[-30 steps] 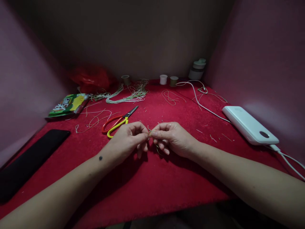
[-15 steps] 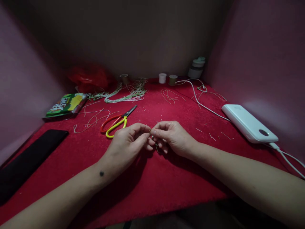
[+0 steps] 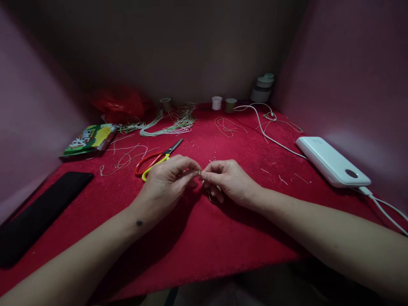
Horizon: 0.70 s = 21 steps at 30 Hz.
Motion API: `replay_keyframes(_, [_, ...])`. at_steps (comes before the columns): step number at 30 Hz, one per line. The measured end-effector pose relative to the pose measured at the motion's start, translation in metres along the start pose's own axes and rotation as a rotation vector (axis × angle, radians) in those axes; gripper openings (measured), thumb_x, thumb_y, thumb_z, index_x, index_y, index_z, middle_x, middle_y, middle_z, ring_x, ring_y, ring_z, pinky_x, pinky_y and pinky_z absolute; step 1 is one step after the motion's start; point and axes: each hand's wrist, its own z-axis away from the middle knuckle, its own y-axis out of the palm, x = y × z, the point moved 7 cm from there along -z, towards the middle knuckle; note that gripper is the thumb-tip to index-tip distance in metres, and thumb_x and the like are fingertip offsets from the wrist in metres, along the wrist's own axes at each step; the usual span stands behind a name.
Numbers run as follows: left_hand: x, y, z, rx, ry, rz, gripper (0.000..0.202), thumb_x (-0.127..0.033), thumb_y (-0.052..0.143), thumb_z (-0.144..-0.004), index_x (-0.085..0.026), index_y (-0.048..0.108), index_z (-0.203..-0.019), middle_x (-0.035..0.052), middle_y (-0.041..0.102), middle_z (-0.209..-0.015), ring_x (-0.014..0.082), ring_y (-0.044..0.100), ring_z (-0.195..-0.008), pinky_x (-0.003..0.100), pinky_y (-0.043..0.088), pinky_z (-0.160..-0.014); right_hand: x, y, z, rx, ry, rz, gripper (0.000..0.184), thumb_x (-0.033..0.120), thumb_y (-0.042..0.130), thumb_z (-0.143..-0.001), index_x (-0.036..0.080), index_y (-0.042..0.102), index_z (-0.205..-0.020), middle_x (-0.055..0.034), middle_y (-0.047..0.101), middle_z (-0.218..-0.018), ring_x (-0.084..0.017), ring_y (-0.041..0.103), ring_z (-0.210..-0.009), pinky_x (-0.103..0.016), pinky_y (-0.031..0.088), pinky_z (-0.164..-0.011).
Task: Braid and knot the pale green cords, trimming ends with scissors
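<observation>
My left hand (image 3: 168,180) and my right hand (image 3: 228,180) meet fingertip to fingertip just above the red cloth (image 3: 197,238) at the middle of the table. Both pinch a small piece of thin cord (image 3: 200,172) between thumb and forefinger; a short strand hangs below my right fingers. Scissors (image 3: 156,159) with one orange and one yellow handle lie closed just behind my left hand.
A white power bank (image 3: 333,161) with a white cable (image 3: 267,136) lies at the right. A black flat object (image 3: 38,216) lies at the left, a green snack packet (image 3: 91,139) behind it. Cord bundles (image 3: 172,123), small spools (image 3: 223,103) and a red bag (image 3: 121,104) line the back.
Both hands have shifted slightly away from me while keeping their pinch; the fingers have worked a little on the cord. Nothing else has moved.
</observation>
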Motion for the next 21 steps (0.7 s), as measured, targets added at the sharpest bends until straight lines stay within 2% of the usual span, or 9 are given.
replay_keyframes(2, [-0.007, -0.008, -0.001, -0.052, 0.038, -0.047, 0.007, -0.02, 0.062, -0.077, -0.018, 0.067, -0.072, 0.0013, 0.063, -0.074, 0.0122, 0.058, -0.069, 0.021, 0.046, -0.061, 0.001, 0.0, 0.001, -0.001, 0.008, -0.003, 0.021, 0.019, 0.055, -0.084, 0.014, 0.055, -0.064, 0.005, 0.05, -0.041, -0.007, 0.044, -0.031, -0.018, 0.032, -0.031])
replay_keyframes(5, [-0.01, -0.005, -0.003, -0.021, -0.002, 0.003, 0.008, -0.019, 0.062, -0.076, -0.017, 0.068, -0.071, -0.0006, 0.065, -0.07, 0.012, 0.059, -0.068, 0.021, 0.046, -0.064, 0.003, 0.001, 0.003, 0.013, 0.023, 0.021, 0.02, 0.017, 0.054, -0.084, 0.014, 0.057, -0.064, 0.0049, 0.05, -0.04, -0.007, 0.045, -0.031, -0.017, 0.032, -0.032])
replay_keyframes(11, [-0.008, 0.004, -0.003, -0.009, -0.058, 0.069, 0.009, -0.015, 0.061, -0.076, -0.017, 0.069, -0.072, -0.0035, 0.066, -0.065, 0.0102, 0.059, -0.062, 0.018, 0.045, -0.06, 0.001, 0.004, 0.003, 0.025, 0.048, 0.113, 0.025, 0.004, 0.048, -0.08, 0.015, 0.051, -0.058, 0.0059, 0.048, -0.038, -0.005, 0.043, -0.028, -0.014, 0.03, -0.029])
replay_keyframes(16, [-0.007, 0.01, -0.003, 0.031, -0.129, 0.167, 0.007, -0.015, 0.061, -0.074, -0.016, 0.067, -0.071, -0.0024, 0.065, -0.064, 0.0105, 0.059, -0.06, 0.018, 0.046, -0.057, 0.001, 0.007, 0.001, 0.026, 0.037, 0.14, 0.026, -0.002, 0.044, -0.076, 0.015, 0.05, -0.058, 0.0063, 0.048, -0.039, -0.005, 0.043, -0.028, -0.013, 0.031, -0.028])
replay_keyframes(21, [-0.002, 0.016, -0.002, 0.07, -0.185, 0.315, 0.004, -0.018, 0.061, -0.076, -0.015, 0.063, -0.074, -0.0031, 0.058, -0.056, 0.0067, 0.049, -0.047, 0.016, 0.038, -0.044, 0.001, 0.007, 0.003, 0.015, 0.044, 0.179, 0.026, -0.005, 0.042, -0.071, 0.016, 0.052, -0.059, 0.0072, 0.046, -0.038, -0.005, 0.042, -0.028, -0.014, 0.031, -0.027])
